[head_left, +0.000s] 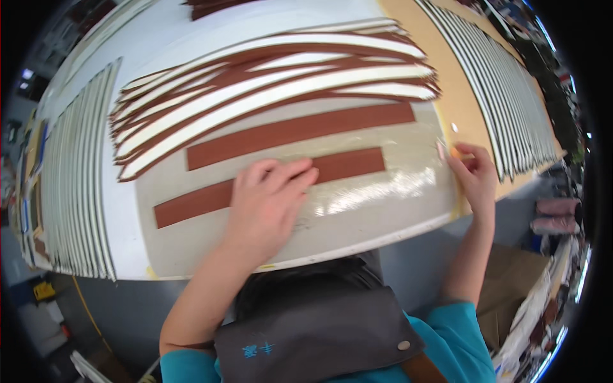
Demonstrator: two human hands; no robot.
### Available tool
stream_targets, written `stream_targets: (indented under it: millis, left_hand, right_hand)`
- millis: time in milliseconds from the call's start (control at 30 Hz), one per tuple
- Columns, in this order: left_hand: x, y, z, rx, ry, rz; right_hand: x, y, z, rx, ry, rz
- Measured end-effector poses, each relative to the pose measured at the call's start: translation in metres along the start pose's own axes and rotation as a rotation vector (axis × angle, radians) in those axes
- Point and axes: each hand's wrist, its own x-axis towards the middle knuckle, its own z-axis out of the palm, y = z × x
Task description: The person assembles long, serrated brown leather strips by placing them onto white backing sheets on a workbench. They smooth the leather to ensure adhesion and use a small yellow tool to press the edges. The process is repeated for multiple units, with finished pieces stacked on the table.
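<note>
Two reddish-brown strips of flat material lie side by side on a clear-covered grey mat [191, 246]. On the near strip [351, 165] rests my left hand [268, 201], its fingers stretched out flat and covering the strip's middle. The far strip [300, 135] lies untouched just beyond. At the mat's right edge, my right hand [474, 173] is closed in a pinch around a small orange thing [455, 153]. A pale tip shows beside it, but its kind cannot be made out.
Behind the mat lies a loose pile of brown strips with white faces [274, 89]. Rows of long pale strips stand at the left [80, 172] and right [498, 89] of the table. The table's curved front edge [357, 247] runs close to my body.
</note>
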Motion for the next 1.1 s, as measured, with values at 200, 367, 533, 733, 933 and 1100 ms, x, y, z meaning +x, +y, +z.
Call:
stream_targets:
  millis: [200,367,533,733,933,1100]
  left_hand:
    - [-0.003,-0.003,0.007,-0.033,0.013,0.011]
    - [-0.004,-0.004,0.006,-0.021,0.005,0.006]
    - [-0.004,-0.003,0.004,-0.016,-0.012,0.011]
    - [-0.004,-0.003,0.007,-0.019,-0.007,0.017]
    - [-0.006,-0.004,0.004,-0.019,0.008,0.01]
    - [-0.006,-0.003,0.005,-0.024,0.021,-0.002]
  right_hand:
    - [0.005,0.005,0.001,0.099,-0.041,0.047]
    - [0.002,-0.011,0.009,0.194,0.008,-0.035]
    - [-0.015,-0.077,0.049,0.443,-0.032,-0.161]
    - [-0.022,-0.091,0.086,0.49,-0.132,-0.177]
    - [-0.025,-0.094,0.094,0.52,-0.133,-0.164]
    - [-0.027,-0.081,0.097,0.549,-0.125,-0.165]
